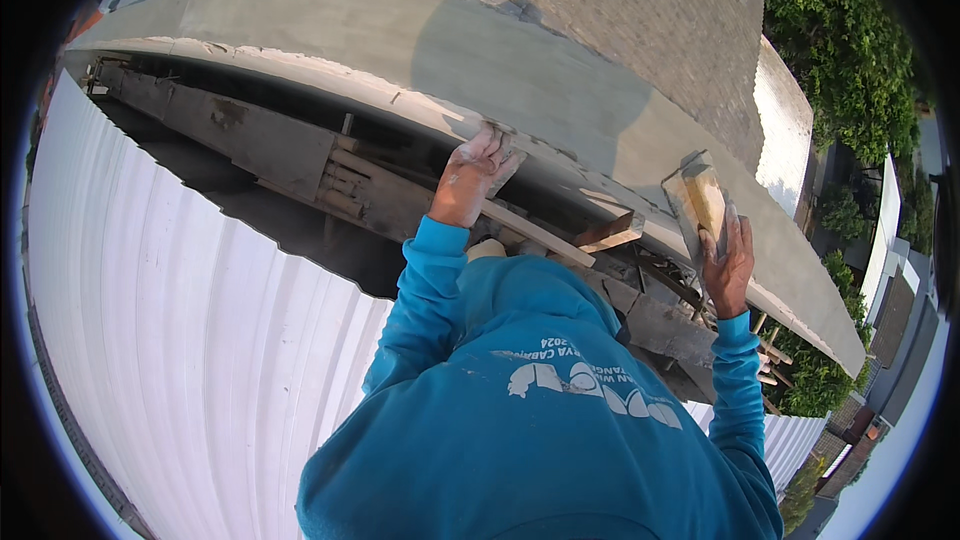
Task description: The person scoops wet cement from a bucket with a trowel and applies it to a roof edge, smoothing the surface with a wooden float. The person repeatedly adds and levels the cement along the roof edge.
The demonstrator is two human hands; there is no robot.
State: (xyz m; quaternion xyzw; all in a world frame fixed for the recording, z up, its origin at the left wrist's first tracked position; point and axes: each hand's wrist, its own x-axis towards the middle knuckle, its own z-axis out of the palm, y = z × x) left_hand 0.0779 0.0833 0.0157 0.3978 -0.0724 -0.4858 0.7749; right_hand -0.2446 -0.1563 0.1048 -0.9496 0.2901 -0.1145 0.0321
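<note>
My right hand holds a plastering float by its near end. The float has a grey, mortar-stained board and a yellowish wooden block as a handle. It is tilted at the lower edge of a long curved band of grey plaster. My left hand, whitened with dust, is closed at the same lower edge, left of the float. Something pale grey shows by its fingers, too small and covered to name. Both forearms are in blue sleeves.
Below the band run a dark gap and scaffold planks, with a short wooden offcut among them. White corrugated sheeting spreads at left. Roof tiles rise beyond the band. Trees stand at right.
</note>
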